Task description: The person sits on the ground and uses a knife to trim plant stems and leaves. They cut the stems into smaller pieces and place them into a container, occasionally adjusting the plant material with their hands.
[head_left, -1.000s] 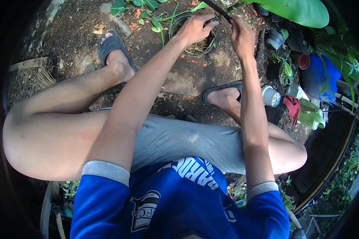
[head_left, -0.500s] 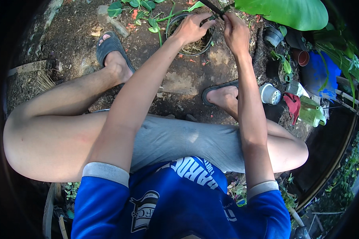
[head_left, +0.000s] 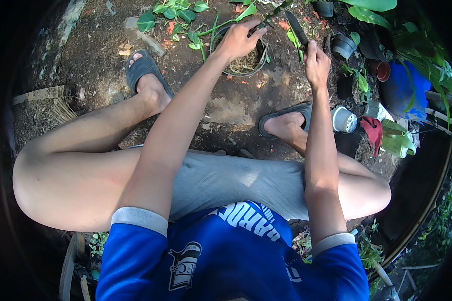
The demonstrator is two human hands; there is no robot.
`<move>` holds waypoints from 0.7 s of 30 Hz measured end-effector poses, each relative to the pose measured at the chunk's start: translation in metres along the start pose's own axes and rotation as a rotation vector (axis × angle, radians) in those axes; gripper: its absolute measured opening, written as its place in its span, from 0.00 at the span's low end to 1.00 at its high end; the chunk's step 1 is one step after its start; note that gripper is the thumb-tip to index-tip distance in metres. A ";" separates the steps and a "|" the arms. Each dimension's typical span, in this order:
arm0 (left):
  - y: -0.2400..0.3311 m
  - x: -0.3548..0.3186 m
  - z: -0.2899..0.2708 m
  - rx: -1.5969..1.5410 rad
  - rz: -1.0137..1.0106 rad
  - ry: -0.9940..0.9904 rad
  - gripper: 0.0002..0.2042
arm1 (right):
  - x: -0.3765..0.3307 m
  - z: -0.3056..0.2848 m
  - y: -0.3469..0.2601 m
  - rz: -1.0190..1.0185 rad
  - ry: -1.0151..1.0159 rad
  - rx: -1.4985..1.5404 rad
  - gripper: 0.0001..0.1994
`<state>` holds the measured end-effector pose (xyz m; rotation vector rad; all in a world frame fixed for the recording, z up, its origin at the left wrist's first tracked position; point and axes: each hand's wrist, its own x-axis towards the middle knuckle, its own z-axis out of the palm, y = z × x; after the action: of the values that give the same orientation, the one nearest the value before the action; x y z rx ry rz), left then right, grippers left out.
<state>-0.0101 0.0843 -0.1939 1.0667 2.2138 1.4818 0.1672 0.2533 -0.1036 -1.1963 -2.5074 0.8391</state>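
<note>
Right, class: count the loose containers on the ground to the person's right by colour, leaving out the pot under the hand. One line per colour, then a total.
Black pots: 2, one upper and one lower
Terracotta pot: 1
White cup: 1
Blue container: 1
Green watering can: 1
Total: 6

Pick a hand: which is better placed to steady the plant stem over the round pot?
Left. The left hand already rests over the pot, fingers at the stem. The right hand is off to the side, gripping a dark blade-like tool.
</note>
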 end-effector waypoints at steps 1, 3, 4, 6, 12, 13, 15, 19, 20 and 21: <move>-0.003 0.001 -0.001 -0.057 -0.085 -0.093 0.32 | -0.005 0.005 0.009 0.009 0.055 0.001 0.32; -0.005 0.000 -0.003 -0.056 -0.088 -0.098 0.31 | -0.013 0.018 0.026 0.107 0.102 0.058 0.33; -0.004 0.000 -0.004 -0.060 -0.085 -0.093 0.31 | -0.016 0.024 0.032 0.172 0.127 0.078 0.33; 0.002 0.000 -0.008 -0.074 -0.077 -0.094 0.26 | -0.021 0.040 0.039 0.222 0.158 0.232 0.34; 0.029 0.000 -0.022 -0.006 -0.091 -0.126 0.24 | -0.022 0.065 0.002 0.347 -0.027 0.936 0.28; 0.032 0.001 -0.022 -0.024 -0.060 -0.080 0.20 | -0.021 0.069 -0.011 0.303 -0.041 0.993 0.27; 0.034 0.001 -0.023 -0.022 -0.054 -0.079 0.19 | -0.017 0.075 -0.034 0.201 -0.065 1.142 0.23; 0.032 -0.001 -0.024 -0.002 -0.040 -0.086 0.17 | -0.008 0.087 -0.067 0.190 0.003 1.104 0.20; 0.031 -0.002 -0.024 0.018 -0.060 -0.091 0.16 | -0.006 0.087 -0.071 0.227 -0.007 1.095 0.15; 0.031 -0.002 -0.024 0.005 -0.059 -0.108 0.18 | -0.004 0.088 -0.075 0.224 0.005 1.071 0.15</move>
<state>-0.0096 0.0729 -0.1565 1.0484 2.1571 1.3624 0.0840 0.1779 -0.1304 -1.0197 -1.4534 1.8583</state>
